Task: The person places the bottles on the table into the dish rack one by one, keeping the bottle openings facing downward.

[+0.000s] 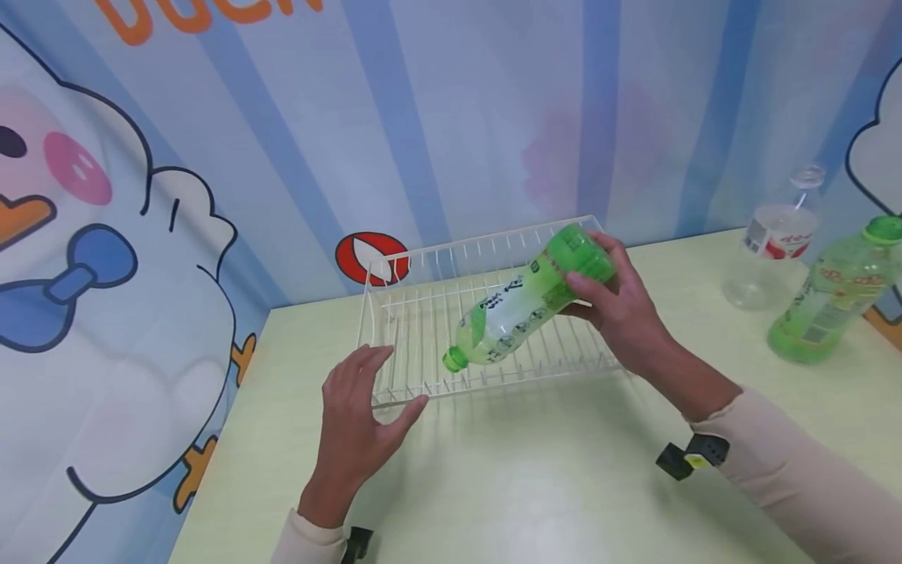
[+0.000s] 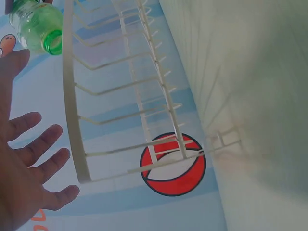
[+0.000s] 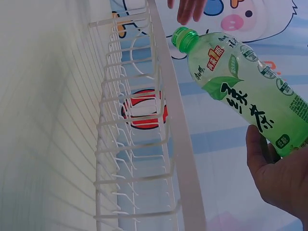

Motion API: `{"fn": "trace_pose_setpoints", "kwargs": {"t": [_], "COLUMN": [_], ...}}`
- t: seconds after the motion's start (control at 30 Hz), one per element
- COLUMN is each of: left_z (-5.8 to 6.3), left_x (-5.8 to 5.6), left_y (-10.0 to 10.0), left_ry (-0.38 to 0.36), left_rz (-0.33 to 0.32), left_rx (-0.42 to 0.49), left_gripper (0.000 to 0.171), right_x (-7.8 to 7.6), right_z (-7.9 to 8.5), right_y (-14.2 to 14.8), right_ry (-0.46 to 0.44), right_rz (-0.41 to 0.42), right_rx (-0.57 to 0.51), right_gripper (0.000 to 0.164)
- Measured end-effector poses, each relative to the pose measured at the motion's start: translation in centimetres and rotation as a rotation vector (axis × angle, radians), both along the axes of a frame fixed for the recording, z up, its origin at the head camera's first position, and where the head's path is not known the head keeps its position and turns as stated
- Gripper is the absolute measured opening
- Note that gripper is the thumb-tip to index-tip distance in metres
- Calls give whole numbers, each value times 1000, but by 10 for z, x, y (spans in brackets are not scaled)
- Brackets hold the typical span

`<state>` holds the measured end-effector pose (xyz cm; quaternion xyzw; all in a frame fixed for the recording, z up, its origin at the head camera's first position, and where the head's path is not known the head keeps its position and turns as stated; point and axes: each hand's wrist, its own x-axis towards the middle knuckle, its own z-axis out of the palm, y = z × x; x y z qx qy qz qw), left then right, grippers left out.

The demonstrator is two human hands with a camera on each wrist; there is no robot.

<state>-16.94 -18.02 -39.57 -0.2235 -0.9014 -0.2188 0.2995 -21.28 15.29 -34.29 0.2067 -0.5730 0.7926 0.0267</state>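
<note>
My right hand point(image 1: 623, 313) grips a green tea bottle point(image 1: 517, 309) near its base. The bottle is tilted, its green cap point(image 1: 455, 359) pointing down to the left, above a white wire rack point(image 1: 486, 384). In the right wrist view the bottle's label point(image 3: 260, 91) faces the camera, the thumb and fingers around its lower end. My left hand point(image 1: 359, 427) is at the rack's front left corner with fingers spread and nothing in them. The left wrist view shows those fingers point(image 2: 43, 144) beside the rack's rim point(image 2: 72, 110), apart from the bottle.
On the right of the pale table point(image 1: 493, 486) stand a clear bottle point(image 1: 771, 243) with a red and white label and another green bottle point(image 1: 835, 298). A blue striped wall point(image 1: 479, 141) with cartoon figures rises right behind the rack.
</note>
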Motion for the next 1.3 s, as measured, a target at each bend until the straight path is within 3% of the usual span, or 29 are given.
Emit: {"fn": "trace_pose_setpoints", "kwargs": {"t": [0.23, 0.57, 1.13, 1.3], "left_z": [-10, -28, -37, -40], "left_x": [1, 2, -3, -4], "left_y": [-11, -28, -31, -30], "left_ry": [-10, -151, -235, -227], "left_rz": [64, 201, 230, 222], "left_rx": [-16, -69, -57, -43], "left_gripper": [73, 77, 75, 74], "right_x": [0, -2, -10, -14], "right_z": [6, 13, 16, 14], "right_y": [4, 20, 35, 35], "right_ry": [1, 40, 63, 58], "right_rz": [-10, -42, -103, -121], "right_rx": [37, 60, 84, 83], "right_gripper": [50, 52, 58, 58]}}
